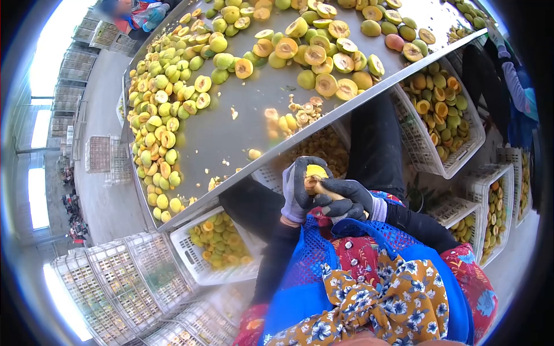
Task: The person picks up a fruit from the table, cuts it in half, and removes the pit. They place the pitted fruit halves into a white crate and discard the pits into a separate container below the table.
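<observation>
In front of my chest, my left hand [301,183], in a grey-and-black glove, is closed around a yellow peach half [316,170]. My right hand [350,199], gloved alike, meets it there with fingers curled around what looks like a light wooden handle [365,215]. The working end of that tool is hidden between the gloves. Just beyond my hands is the metal table [210,135], its raised edge running diagonally. Halved peaches [315,55] lie across its far part, and a small heap of pits and scraps [303,113] sits near the edge.
Below the table edge, a crate of cut pieces [323,151] stands between my legs. White crates of fruit stand left [202,271] and right [456,164]. Stacked crates [124,277] fill the lower left. Other people [519,92] are at the table's right and far left.
</observation>
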### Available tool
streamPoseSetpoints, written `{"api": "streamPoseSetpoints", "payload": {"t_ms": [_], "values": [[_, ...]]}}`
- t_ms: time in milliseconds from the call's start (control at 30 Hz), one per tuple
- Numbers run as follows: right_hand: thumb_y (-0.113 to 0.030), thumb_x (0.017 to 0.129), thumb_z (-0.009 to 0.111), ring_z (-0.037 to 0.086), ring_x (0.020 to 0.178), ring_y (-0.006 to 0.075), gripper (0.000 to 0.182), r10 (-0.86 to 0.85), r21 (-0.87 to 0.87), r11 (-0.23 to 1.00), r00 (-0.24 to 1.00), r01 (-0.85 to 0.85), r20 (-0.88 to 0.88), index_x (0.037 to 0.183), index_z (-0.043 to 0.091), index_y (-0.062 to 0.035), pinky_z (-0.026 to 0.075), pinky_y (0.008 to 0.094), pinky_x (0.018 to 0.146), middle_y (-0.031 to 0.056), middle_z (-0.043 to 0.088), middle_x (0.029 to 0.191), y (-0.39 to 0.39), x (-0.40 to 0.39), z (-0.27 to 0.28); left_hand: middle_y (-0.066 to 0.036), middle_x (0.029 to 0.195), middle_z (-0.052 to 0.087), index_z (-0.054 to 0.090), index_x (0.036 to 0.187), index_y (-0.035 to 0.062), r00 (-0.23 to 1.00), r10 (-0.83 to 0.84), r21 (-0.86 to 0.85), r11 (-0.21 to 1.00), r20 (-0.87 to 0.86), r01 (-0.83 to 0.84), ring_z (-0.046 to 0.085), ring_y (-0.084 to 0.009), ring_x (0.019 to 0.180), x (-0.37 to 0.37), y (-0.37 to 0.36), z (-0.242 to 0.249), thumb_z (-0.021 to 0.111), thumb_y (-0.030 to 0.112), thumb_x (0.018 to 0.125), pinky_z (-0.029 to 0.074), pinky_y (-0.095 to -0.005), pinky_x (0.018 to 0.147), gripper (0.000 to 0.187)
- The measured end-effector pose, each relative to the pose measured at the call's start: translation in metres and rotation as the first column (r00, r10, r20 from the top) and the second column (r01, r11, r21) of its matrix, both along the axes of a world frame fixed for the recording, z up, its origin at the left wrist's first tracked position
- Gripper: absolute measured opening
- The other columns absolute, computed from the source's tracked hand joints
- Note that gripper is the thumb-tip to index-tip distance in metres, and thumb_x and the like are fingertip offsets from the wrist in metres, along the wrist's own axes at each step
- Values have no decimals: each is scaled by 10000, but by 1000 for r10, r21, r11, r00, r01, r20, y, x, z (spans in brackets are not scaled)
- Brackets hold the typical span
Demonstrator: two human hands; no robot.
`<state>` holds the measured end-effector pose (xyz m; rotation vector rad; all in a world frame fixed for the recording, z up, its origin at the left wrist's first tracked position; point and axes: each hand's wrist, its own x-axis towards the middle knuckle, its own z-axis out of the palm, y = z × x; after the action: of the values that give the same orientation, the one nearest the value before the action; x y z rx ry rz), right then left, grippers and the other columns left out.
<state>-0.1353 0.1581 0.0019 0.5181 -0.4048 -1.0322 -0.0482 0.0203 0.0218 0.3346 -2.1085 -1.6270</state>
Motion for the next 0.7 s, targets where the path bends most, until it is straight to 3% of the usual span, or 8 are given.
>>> {"api": "streamPoseSetpoints", "payload": {"t_ms": [133,300,400,467,533,600,633,700], "values": [[-372,1017,503,343,387,34,376,-42,-35,999,998,40,-55,1025,539,2,289,150,304,-14,392,572,0,2,1,-113,737,661,627,937,-23,998,61,503,862,25,-65,661,-186,674,-2,6,-2,424,368,1022,540,-296,642,448],[-382,1010,508,337,372,45,357,18,267,950,828,160,-560,998,566,-31,294,182,313,-20,396,569,-7,6,18,-111,728,660,627,929,-24,981,126,357,918,150,-172,657,-184,661,-5,5,-7,415,387,1024,535,-290,620,472],[-385,1011,505,318,366,47,344,-52,-41,998,999,53,3,987,569,-48,275,184,315,-22,397,570,-6,4,-5,-111,734,661,628,928,-20,993,93,352,929,80,-115,657,-183,668,-6,3,-18,438,402,1013,533,-289,608,470],[-387,1015,499,304,368,54,337,-79,-21,997,996,79,-36,981,566,-59,263,189,310,-24,385,569,-4,4,9,-109,740,664,628,929,-17,989,88,627,766,117,-143,659,-180,678,-11,4,5,496,438,985,533,-289,609,477],[-387,1017,493,302,370,58,335,-115,-12,993,981,114,-157,978,565,-63,260,191,309,-26,376,571,-3,3,17,-100,746,666,623,933,4,979,193,424,882,71,-205,649,-163,676,-16,9,14,542,468,951,521,-280,612,472],[-398,1021,484,349,374,71,344,-234,-79,969,779,232,-582,960,560,-68,284,217,329,-16,412,577,-6,4,34,-93,750,666,624,939,25,970,224,904,391,91,-175,629,-145,649,-13,4,-40,546,473,946,501,-267,593,454],[-401,1021,484,364,381,72,348,-280,-141,941,476,306,-834,947,556,-68,298,221,345,-13,421,579,-3,8,61,-128,1123,623,519,1232,80,985,23,973,-155,-172,174,632,-238,1008,27,-10,-118,504,345,1007,536,-376,878,348],[-388,1024,485,462,465,88,352,-214,-134,920,184,369,-959,926,548,-55,372,219,447,5,490,619,-6,-16,121,-85,755,655,611,985,85,952,242,818,498,188,-288,566,-137,554,14,12,-64,444,532,989,431,-230,490,478]]}}
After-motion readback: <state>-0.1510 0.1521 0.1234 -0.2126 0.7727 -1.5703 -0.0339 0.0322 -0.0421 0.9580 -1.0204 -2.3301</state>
